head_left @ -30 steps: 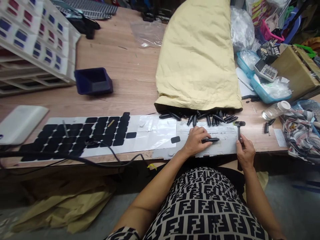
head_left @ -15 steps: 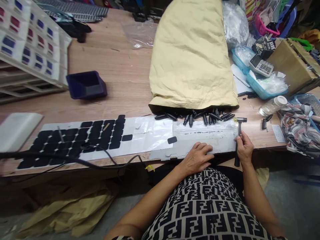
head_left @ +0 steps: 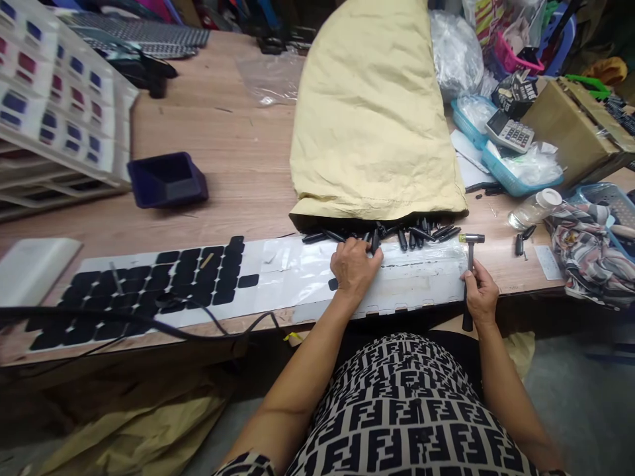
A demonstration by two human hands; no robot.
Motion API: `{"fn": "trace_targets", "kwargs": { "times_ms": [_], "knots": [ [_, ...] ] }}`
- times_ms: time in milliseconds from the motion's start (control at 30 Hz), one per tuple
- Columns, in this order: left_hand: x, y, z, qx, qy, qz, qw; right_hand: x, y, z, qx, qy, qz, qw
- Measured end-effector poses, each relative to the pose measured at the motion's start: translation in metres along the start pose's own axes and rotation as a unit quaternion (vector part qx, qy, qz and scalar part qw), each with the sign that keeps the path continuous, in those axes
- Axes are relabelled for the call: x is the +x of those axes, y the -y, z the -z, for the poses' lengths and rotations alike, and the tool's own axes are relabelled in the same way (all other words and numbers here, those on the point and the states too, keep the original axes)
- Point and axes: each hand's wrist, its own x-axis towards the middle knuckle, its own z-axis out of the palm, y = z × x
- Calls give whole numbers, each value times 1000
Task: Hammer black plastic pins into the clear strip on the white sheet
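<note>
My right hand [head_left: 481,291] is wrapped round the dark handle of a small hammer [head_left: 472,239], whose metal head has a yellowish tip at its left end. The hammer stands head up at the right end of a pale board [head_left: 407,284]. My left hand [head_left: 353,268] reaches over the board, fingers curled. Between its thumb and forefinger is a small black cylindrical part [head_left: 376,240]. Several like black parts [head_left: 421,235] lie in a row along the open edge of a cream fabric bag [head_left: 377,132]. A black rounded piece [head_left: 333,284] shows partly behind my left hand.
Left of the board lies a white sheet with rows of black rounded pieces [head_left: 191,271], crossed by a black cable [head_left: 173,327]. A purple bin [head_left: 169,180] stands behind. To the right are a clear jar [head_left: 536,208], blue baskets [head_left: 520,175], a calculator [head_left: 510,130] and patterned cloth [head_left: 578,251].
My left hand has moved from the board's front edge up and left to the black parts, its fingers closing round one. The right hand still holds the hammer in much the same place.
</note>
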Motion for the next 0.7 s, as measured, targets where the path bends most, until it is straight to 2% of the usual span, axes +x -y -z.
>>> {"fn": "trace_targets", "kwargs": {
  "times_ms": [100, 167, 233, 333, 400, 500, 600, 700],
  "knots": [
    [-18, 7, 8, -29, 14, 7, 999, -1, 1, 0, -3, 2, -1, 1000],
    [-30, 10, 13, -74, 37, -36, 996, -1, 1, 0, -5, 3, 0, 1000],
    [-37, 10, 14, -135, 74, -107, 982, -1, 0, 0, -8, 3, 1, 1000],
    [-39, 2, 5, -201, 119, -170, 957, 0, 0, 1, -11, 1, 11, 1000],
    [-36, -3, -2, -215, 129, -175, 952, -2, 4, 4, -23, -7, 38, 999],
    [-32, -7, -9, -216, 134, -171, 952, -10, 19, 10, -70, -10, 113, 991],
    [-31, -7, -10, -219, 136, -173, 951, -22, 42, 12, -73, 27, 184, 980],
    [-32, -6, -9, -220, 135, -169, 951, -33, 64, 7, -27, 114, 196, 974]
  ]
}}
